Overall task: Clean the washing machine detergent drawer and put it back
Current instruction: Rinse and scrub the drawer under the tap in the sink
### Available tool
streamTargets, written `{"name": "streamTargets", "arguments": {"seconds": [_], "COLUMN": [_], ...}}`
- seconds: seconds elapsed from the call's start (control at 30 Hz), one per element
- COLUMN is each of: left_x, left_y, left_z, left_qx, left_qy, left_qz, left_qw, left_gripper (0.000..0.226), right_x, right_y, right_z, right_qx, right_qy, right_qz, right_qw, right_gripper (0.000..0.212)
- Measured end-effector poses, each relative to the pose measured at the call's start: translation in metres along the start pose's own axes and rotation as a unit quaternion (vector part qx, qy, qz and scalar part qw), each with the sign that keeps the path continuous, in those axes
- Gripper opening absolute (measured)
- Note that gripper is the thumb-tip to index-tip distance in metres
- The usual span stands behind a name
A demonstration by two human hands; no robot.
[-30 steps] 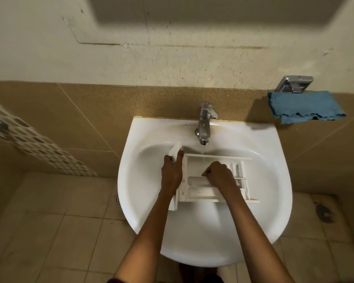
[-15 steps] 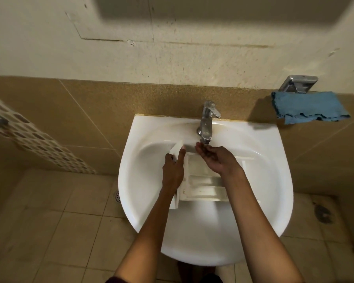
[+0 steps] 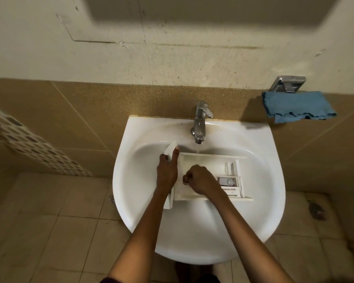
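Drawer (image 3: 208,160) spans sink (image 3: 260,201), hands (image 3: 167,173) inside rim.

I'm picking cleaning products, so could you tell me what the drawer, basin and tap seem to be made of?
Detergent drawer: likely matt white moulded plastic, with thin ribbed walls. Sink: probably glazed ceramic, glossy white with soft reflections. Tap: looks like chromed metal, mirror-bright, though plated plastic can't be excluded.

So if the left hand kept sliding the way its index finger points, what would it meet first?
The left hand points up along the front panel of the detergent drawer, toward the back of the sink. Past the panel's end it would probably meet the basin's rear wall, left of the tap; depth is unclear.
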State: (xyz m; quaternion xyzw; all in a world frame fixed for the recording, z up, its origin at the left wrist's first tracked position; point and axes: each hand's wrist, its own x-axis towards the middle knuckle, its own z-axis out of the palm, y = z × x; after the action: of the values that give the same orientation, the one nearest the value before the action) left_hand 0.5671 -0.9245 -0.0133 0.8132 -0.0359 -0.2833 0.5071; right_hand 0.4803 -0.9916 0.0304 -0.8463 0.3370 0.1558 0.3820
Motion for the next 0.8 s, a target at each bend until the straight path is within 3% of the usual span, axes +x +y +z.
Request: {"name": "streamTargets", "arguments": {"seconds": [0.23,0.37,0.57,0.73,0.8], "left_x": [0.0,-0.001,0.0,-0.002,-0.003], "left_y": [-0.001,0.0,0.0,0.001,0.002], "left_z": [0.001,0.0,0.0,0.0,0.0], "left_qx": [0.011,0.004,0.014,0.008,0.012], "left_qy": [-0.001,0.003,-0.003,0.002,-0.001], "left_qz": [0.002,-0.001,0.0,-0.001,0.0], "left_qw": [1.0,1.0,1.0,1.0,1.0], "left_gripper": [0.053,0.055,0.052,0.05,0.05], "right_x": [-0.008,-0.009,-0.014,-0.013,-0.012], "right_y": [0.009,-0.004,0.027,0.008,0.017], "right_z": [0.016,0.033,0.004,0.032,0.031], "right_qx": [-0.091,-0.108,-0.148,-0.073,-0.057], "right_qy": [0.059,0.063,0.087,0.055,0.072], "right_qz": [0.06,0.004,0.138,-0.02,0.009], "right_qw": [0.992,0.992,0.976,0.996,0.996], "right_gripper": [0.027,0.026,0.03,0.027,0.029]}}
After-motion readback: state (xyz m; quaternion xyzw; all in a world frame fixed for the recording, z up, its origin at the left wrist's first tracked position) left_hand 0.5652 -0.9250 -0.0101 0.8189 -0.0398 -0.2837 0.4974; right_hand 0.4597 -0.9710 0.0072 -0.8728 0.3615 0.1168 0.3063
